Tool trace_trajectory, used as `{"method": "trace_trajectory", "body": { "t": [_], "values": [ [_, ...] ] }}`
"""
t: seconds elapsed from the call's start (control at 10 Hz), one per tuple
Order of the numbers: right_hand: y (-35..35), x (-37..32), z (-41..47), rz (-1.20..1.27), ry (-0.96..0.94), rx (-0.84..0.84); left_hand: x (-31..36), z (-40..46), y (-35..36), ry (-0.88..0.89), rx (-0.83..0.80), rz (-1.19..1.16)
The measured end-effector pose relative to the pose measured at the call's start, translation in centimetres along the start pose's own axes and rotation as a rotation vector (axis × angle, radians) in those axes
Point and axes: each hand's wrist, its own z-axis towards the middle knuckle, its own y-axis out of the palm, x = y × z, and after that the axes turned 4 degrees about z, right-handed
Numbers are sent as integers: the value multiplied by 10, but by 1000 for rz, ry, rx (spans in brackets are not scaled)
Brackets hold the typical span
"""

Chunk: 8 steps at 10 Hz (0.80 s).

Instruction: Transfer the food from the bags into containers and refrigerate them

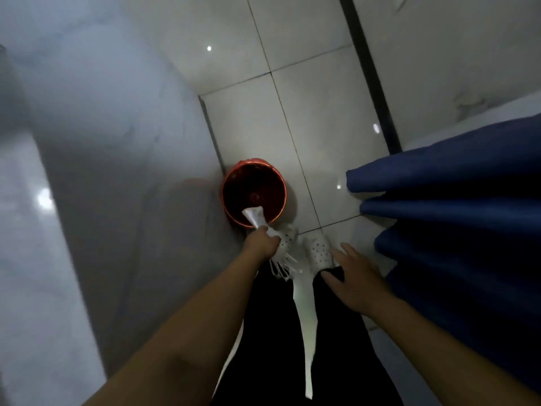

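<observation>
My left hand (263, 243) is shut on a crumpled clear plastic bag (254, 215), and the bag's free end hangs over the near rim of a red bucket (228, 183) on the floor. The bucket's inside is dark; what lies in it cannot be made out. My right hand (355, 281) is open with fingers spread, held over my right leg and holding nothing. No food or containers are visible.
A grey marble counter (102, 142) runs along the left, its side panel touching the bucket. Blue cloth (456, 230) hangs in folds on the right. My white shoes (317, 249) stand on the light floor tiles (310, 112) just behind the bucket.
</observation>
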Motion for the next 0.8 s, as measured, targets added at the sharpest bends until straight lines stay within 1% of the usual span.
{"method": "trace_trajectory", "body": {
  "t": [0.1, 0.2, 0.3, 0.4, 0.5, 0.6, 0.7, 0.8],
  "values": [
    [-3, 11, 48, -10, -56, -40, -3, 50, 1, -28, 28, -25],
    [0, 36, 112, 58, -36, -50, -4, 113, 8, -38, 46, -88],
    [1, 53, 154, 84, -33, -31, -10, 150, 19, -34, 100, -80],
    [1, 75, 194, -9, -50, -78, -14, 172, 48, -59, 131, -31],
    [-6, 82, 201, -145, -45, -107, -10, 163, 70, -33, 82, 16],
    [-15, 76, 184, -218, -59, -108, -5, 133, 77, -22, 87, 91],
    [-37, 51, 144, -245, -97, -61, 5, 81, 65, 39, 187, 111],
    [-55, 33, 108, -270, -189, -29, 14, 38, 52, 69, 236, 115]
  ]
}}
